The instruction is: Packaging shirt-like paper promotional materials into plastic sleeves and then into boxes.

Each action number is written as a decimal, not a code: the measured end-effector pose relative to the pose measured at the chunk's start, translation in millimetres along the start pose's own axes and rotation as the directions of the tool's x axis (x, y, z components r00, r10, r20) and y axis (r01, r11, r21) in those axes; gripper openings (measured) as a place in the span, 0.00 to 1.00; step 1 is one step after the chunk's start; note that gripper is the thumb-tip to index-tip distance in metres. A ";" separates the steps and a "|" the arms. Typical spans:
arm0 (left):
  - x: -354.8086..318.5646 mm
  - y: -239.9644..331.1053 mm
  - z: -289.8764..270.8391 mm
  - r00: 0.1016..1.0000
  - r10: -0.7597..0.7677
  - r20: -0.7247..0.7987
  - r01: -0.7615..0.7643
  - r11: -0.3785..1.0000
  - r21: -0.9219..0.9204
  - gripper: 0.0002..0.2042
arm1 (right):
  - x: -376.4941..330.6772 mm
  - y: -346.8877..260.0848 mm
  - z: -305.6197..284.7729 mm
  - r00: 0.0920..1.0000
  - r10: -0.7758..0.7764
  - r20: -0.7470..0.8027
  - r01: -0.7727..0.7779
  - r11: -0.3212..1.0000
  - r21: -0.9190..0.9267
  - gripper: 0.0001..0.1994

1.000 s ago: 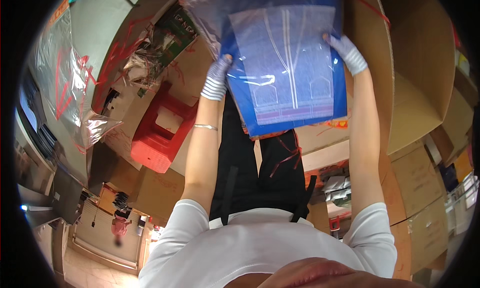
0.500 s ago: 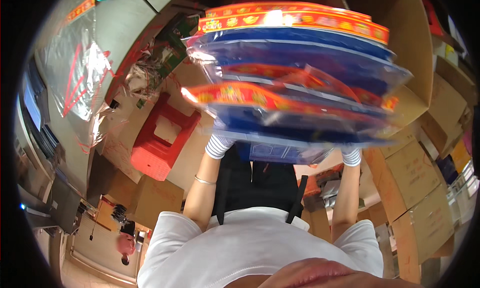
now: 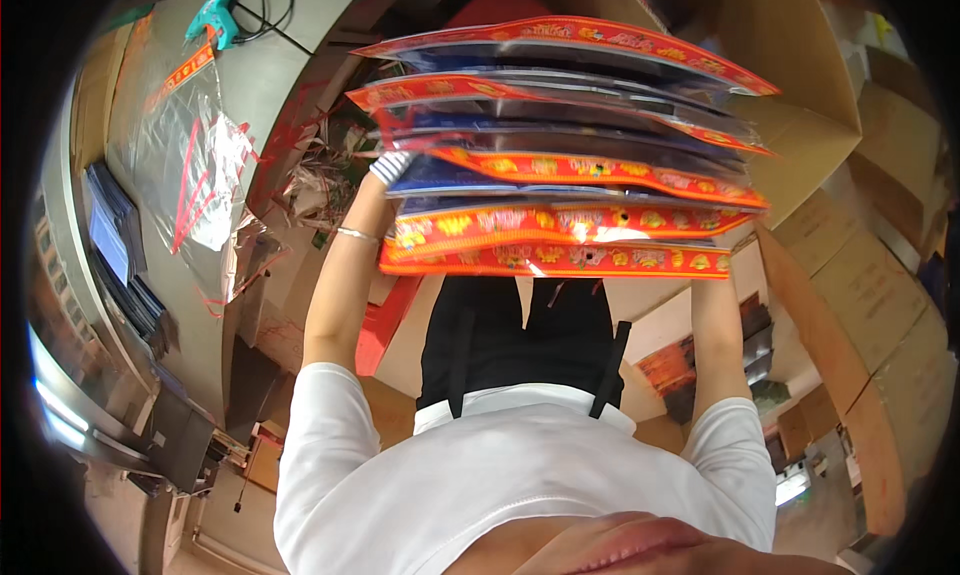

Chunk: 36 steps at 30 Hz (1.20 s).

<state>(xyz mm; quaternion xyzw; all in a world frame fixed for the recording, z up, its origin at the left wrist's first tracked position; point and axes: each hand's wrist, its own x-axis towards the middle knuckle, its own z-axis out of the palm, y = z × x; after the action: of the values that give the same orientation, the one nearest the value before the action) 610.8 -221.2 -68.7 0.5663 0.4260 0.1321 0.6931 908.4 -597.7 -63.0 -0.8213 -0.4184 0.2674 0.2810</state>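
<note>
I hold a stack of flat plastic-wrapped packets (image 3: 570,215) with blue contents and red-and-gold header strips, raised close to my face and fanned edge-on. My left hand (image 3: 390,165), in a white striped glove, grips the stack's left side; a thin bracelet sits on that wrist. My right forearm (image 3: 715,325) rises under the stack's right side, and the hand itself is hidden behind the packets. Below are my white shirt and black trousers.
A large open cardboard carton (image 3: 800,85) stands behind the stack, with more cartons (image 3: 860,305) at the right. A red plastic stool (image 3: 385,325) is by my left arm. Clear bags with red trim (image 3: 200,175) and a teal tool (image 3: 215,15) lie on a grey table.
The packets were held flat and low, blue face up, a second ago. Both hands have since lifted them toward my face, so their red edges now fill the upper view.
</note>
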 end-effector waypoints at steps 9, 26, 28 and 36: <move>-32.9 15.1 -26.9 1.000 -0.009 0.021 0.006 0.985 0.171 0.20 | -3.4 9.3 23.5 0.987 0.162 0.008 -0.160 0.969 0.190 0.19; -8.7 98.9 39.1 0.963 0.138 0.232 -0.223 0.891 0.396 0.20 | 10.5 -8.1 9.5 0.881 0.451 -0.143 -0.334 0.808 0.485 0.19; -21.5 130.8 60.6 0.941 0.160 0.298 -0.278 0.868 0.411 0.20 | 18.9 -45.5 10.7 0.844 0.503 -0.186 -0.345 0.775 0.529 0.19; 22.0 244.1 202.1 0.885 0.312 0.346 -0.461 0.698 0.549 0.20 | -15.5 -54.7 -113.6 0.819 0.519 -0.245 -0.204 0.662 0.721 0.18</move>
<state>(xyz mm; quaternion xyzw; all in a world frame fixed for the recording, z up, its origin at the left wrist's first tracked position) 846.7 -263.5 139.9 0.8489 0.2340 0.0636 0.4696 947.9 -610.8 57.1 -0.7709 -0.0446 0.2617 0.5790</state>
